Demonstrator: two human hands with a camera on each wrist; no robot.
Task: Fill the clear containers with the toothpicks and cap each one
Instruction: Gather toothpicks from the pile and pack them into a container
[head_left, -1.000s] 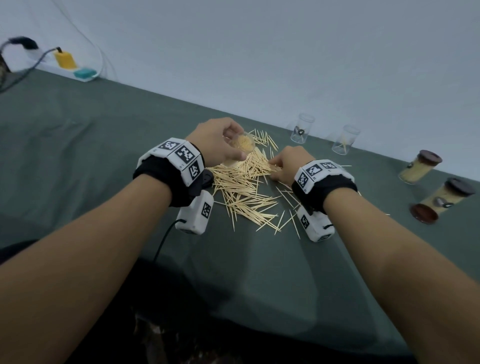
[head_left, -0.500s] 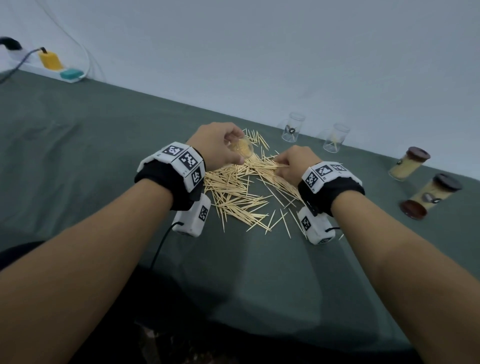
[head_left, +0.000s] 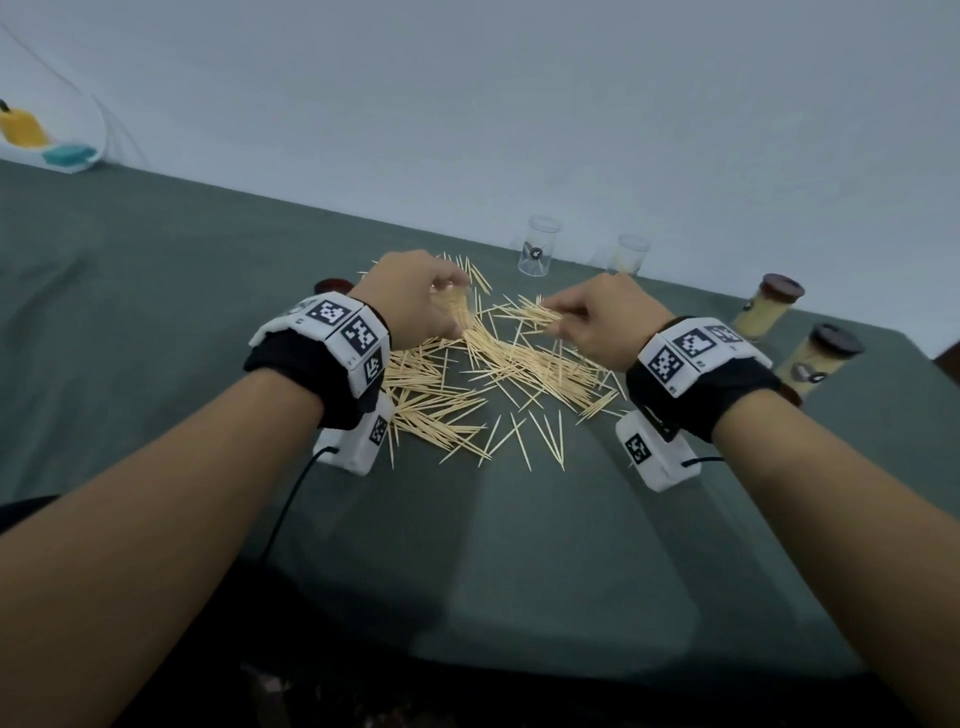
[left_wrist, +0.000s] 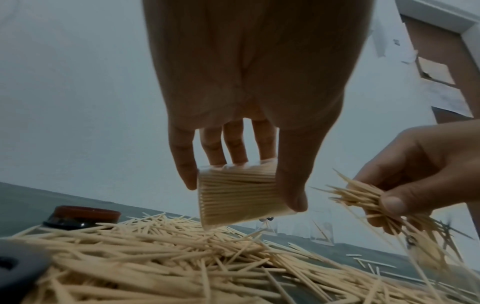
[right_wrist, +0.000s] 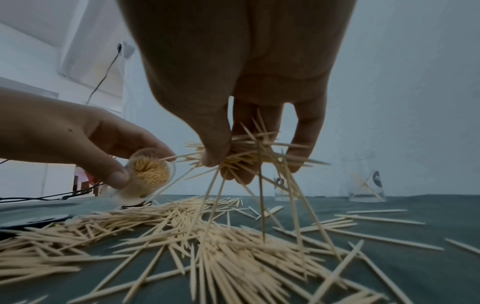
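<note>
Right wrist view shows it best: my left hand (right_wrist: 85, 142) grips a clear container (right_wrist: 145, 174) lying tilted on its side, its open mouth turned toward my right hand (right_wrist: 244, 115), which pinches a loose bundle of toothpicks (right_wrist: 241, 156) just beside that mouth. The bundle's long axis runs roughly toward the opening, though stray picks splay downward and could catch the rim. The container already looks packed nearly full. Below both hands the toothpick pile (head_left: 467, 374) spreads over the green tabletop (head_left: 156, 322). A dark cap (left_wrist: 83, 216) waits beyond my left hand; two empty clear containers (head_left: 540, 252) stand farther off.
</note>
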